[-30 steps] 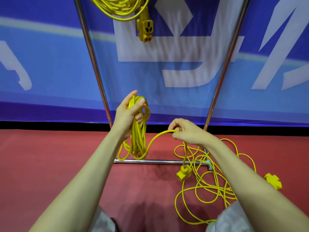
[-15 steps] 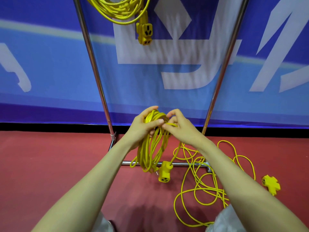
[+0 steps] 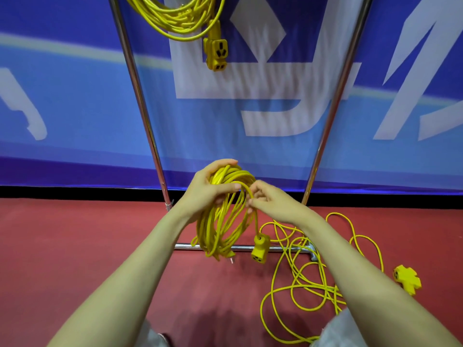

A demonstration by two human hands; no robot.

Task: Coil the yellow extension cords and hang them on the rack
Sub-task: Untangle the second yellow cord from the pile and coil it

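Since the earlier frames, the right grip (image 3: 275, 204) has closed in from well apart to touch the bundle. The yellow block socket (image 3: 260, 249) hanging below it has come in with it.

Progress:
1. Done: one coiled yellow cord (image 3: 175, 18) hangs at the top of the chrome tube rack (image 3: 140, 108).
2. In hand: a second yellow extension cord coil (image 3: 220, 226) is almost fully wound, with only a short tail and the socket still free. Judged remaining: secure the tail, then hang the coil.
3. Not started: a loose yellow cord (image 3: 313, 279) with a cross-shaped yellow socket (image 3: 407, 279) sprawls on the red floor (image 3: 75, 246), near right.

Grip state: the left grip (image 3: 208, 194) has its fingers curled round the coil's top, thumb across the strands. The right grip pinches the last strand at the coil's right side.

Orientation: the held coil forms a long oval in front of the rack. Its long axis is near vertical, upper end in the left grip, lower end level with the rack's base bar (image 3: 240, 247) in view. The socket's face points down and toward the near side.
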